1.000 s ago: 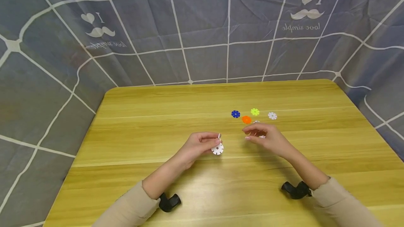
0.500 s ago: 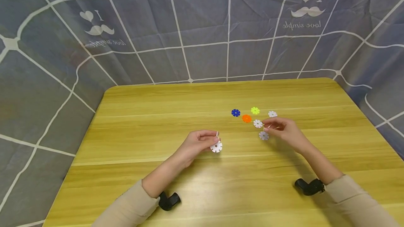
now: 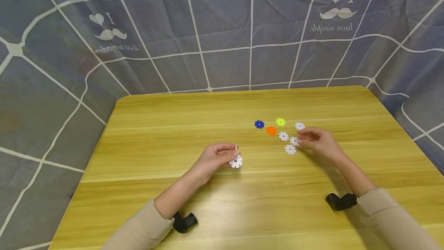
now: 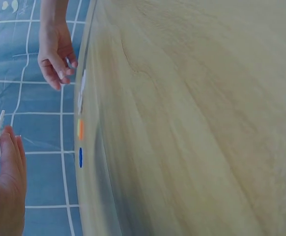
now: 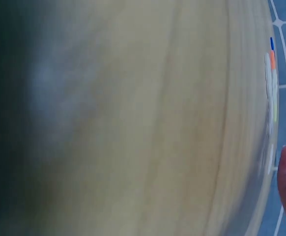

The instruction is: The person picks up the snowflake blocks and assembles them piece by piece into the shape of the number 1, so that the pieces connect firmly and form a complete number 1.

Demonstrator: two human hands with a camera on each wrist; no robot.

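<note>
My left hand [image 3: 219, 158] pinches white notched plastic discs [image 3: 235, 161] between thumb and fingers, above the table. One disc faces the head camera and a second piece stands edge-on at the fingertips. In the left wrist view, the white piece [image 4: 0, 125] rises past the thumb. My right hand [image 3: 320, 142] hovers at the right with loosely bent fingers, its fingertips overlapping the edge of a white notched disc [image 3: 293, 141] in the head view. From the left wrist camera this right hand [image 4: 55, 56] shows nothing between its fingers.
More white discs [image 3: 283, 136] lie flat around the right fingertips. Behind them are a blue disc [image 3: 259, 124], an orange disc [image 3: 271, 130] and a yellow-green disc [image 3: 280, 122]. A grey curtain [image 3: 225, 30] hangs behind the wooden table [image 3: 156, 126].
My right hand has moved right, uncovering white discs on the table, and has drawn slightly farther right of them. The left hand keeps its pinch and has drifted slightly left.
</note>
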